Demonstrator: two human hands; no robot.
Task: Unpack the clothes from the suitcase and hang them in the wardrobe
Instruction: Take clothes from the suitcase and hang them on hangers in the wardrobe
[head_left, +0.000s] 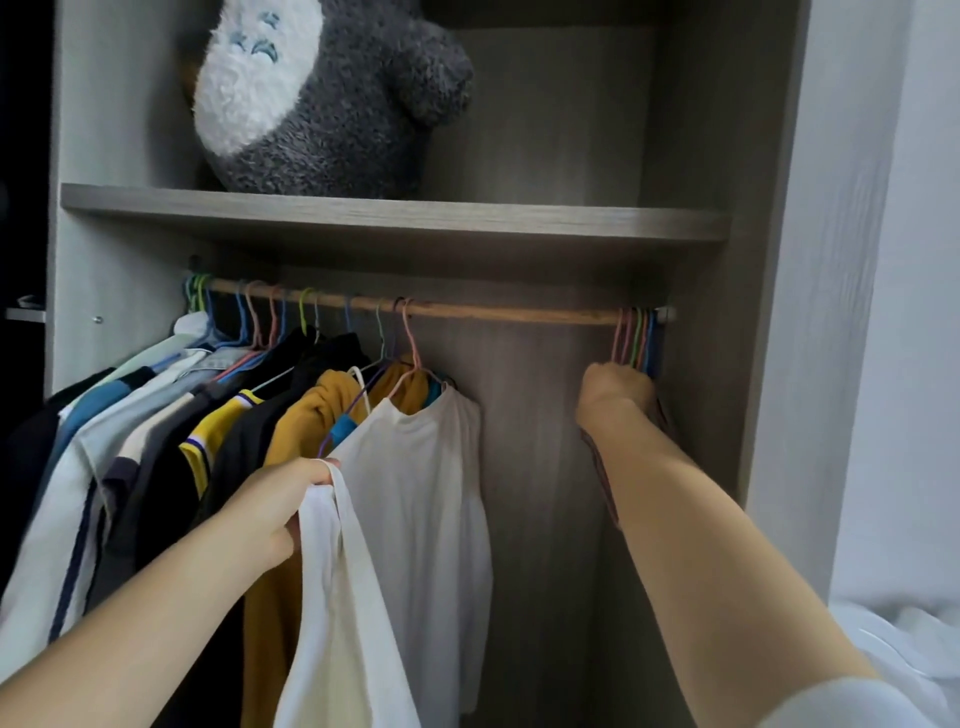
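- Fingers (307, 475) of the left hand (270, 512) were curled and pinched the shoulder strap of a white garment (337, 623). The cloth fell straight down below them, opened out and ready for a hanger.
- The right hand (616, 383) was stretched to the far right end of the rod (519, 313), where the empty hangers (636, 338) were kept in a tight bunch. Its fingers were closed round their lower parts, and the hooks rose just above the fingers. I judged that it was taking one hanger for the garment.
- Between the two hands the rod was bare, a gap probably left for new pieces. The hung clothes (218, 415) were crowded to the left of the left fingers, and a white T-shirt (415, 493) hung just beside them, on their right.
- The garment was well apart from the right fingers, so hanger and cloth had not yet met.
- The suitcase was not in view. Above both hands a plush toy (322, 104) sat on the shelf (395, 218).
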